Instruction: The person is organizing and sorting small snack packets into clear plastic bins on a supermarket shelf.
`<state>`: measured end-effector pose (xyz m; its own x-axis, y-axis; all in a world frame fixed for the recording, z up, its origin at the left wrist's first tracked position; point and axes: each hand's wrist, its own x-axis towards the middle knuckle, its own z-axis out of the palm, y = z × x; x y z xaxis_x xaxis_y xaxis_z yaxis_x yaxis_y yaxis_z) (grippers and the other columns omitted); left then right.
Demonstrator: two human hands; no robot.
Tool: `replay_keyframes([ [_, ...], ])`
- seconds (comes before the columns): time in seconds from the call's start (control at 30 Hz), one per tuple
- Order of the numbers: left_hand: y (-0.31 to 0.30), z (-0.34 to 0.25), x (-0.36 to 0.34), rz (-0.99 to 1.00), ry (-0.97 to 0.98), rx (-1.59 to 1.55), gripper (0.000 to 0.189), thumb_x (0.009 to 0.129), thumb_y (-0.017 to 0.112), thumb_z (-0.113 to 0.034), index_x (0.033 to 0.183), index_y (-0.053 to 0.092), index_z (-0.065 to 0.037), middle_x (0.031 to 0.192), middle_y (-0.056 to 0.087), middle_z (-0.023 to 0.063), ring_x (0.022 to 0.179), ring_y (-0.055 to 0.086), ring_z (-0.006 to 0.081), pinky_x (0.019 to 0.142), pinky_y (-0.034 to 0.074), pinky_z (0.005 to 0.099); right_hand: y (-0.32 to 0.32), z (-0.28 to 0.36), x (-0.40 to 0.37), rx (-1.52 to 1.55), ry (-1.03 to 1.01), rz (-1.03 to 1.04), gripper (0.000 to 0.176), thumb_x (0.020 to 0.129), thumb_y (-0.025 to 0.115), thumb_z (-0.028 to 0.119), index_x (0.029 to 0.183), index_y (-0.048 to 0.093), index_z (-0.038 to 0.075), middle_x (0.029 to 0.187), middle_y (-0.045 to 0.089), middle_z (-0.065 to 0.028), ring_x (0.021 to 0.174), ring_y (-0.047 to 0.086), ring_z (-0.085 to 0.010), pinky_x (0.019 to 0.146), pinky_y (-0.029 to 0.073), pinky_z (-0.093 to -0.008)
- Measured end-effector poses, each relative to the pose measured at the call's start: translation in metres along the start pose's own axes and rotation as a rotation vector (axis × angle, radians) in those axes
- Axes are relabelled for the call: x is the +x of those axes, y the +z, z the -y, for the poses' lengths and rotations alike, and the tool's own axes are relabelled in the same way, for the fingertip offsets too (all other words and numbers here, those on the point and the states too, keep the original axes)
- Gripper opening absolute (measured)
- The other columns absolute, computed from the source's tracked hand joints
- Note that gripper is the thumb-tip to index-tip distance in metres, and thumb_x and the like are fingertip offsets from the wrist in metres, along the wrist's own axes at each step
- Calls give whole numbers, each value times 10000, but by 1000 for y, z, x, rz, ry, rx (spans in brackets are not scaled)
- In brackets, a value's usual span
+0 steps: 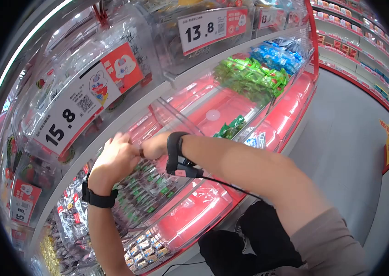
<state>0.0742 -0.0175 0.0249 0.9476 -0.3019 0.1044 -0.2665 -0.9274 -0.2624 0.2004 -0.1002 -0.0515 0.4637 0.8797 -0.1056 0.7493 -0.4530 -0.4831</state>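
My left hand [117, 155] and my right hand [154, 145] meet over the candy bins of a slanted store shelf, close to a clear divider [176, 115]. The left fingers are curled in and slightly smeared; whatever they hold cannot be made out. My right hand is turned away, its fingers hidden at the left hand, with a small brown piece [141, 151] showing between the two. Just below them lies a bin of dark, green-marked packets [146, 189]. Black straps circle both wrists, and a cable hangs from the right one.
Green packets [252, 78] and blue packets [279, 54] fill bins farther right. Hanging bags with price cards [77, 103] line the upper left. Small wrapped pieces [146, 250] sit near the front edge. A grey aisle floor [337, 138] runs right, toward stocked shelves [350, 27].
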Motion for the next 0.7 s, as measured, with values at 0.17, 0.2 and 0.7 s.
replay_keyframes([
  [0.17, 13, 8, -5, -151, -2, 0, 186, 828, 579, -126, 1003, 619, -80, 1011, 629, 157, 974, 586, 343, 893, 367, 423, 14, -21, 21, 114, -123, -19, 330, 849, 482, 183, 1103, 640, 43, 1002, 668, -140, 913, 645, -264, 754, 488, -380],
  [0.2, 16, 12, -2, -99, -56, -35, 214, 842, 556, -111, 1049, 585, -70, 1011, 631, 165, 976, 586, 346, 894, 368, 426, 2, -9, 4, -20, -70, 51, 339, 841, 481, 164, 1122, 631, 49, 1014, 665, -133, 926, 640, -260, 762, 485, -380],
  [0.7, 7, 4, -2, 255, -81, -92, 282, 928, 429, -152, 1150, 584, -73, 1056, 653, 144, 1051, 573, 325, 952, 346, 455, -3, -2, -13, -151, -1, 56, 303, 835, 518, 215, 1047, 669, 60, 960, 681, -104, 846, 657, -249, 728, 488, -374],
])
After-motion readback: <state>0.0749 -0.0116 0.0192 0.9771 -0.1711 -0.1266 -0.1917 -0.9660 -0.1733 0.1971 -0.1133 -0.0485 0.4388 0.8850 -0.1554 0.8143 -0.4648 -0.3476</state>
